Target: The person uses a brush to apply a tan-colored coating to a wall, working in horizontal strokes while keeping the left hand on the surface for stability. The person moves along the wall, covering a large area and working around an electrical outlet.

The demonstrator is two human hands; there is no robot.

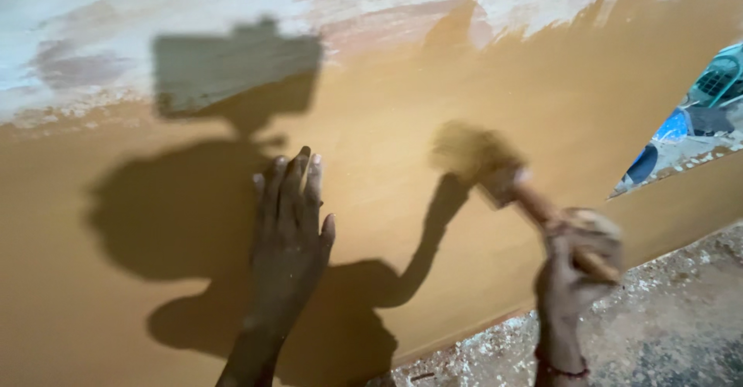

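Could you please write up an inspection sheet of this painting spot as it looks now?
Surface: wall coated ochre, bare whitish patches along the top.
Job's things: brush, blurred, bristles at the wall.
Clutter: paint specks on the floor.
Grippers: left hand flat on the wall; right hand grips the brush handle.
Cables: nothing seen.
Surroundings: blue-green objects at the right edge, unclear.

Wall (495, 70) showing fresh ochre coat below, patchy white and pink bare plaster (116, 15) above. Strong light casting hard shadows. Speckled grey floor (665, 325) lying at lower right. Blue clutter (696, 124) showing beyond wall edge.
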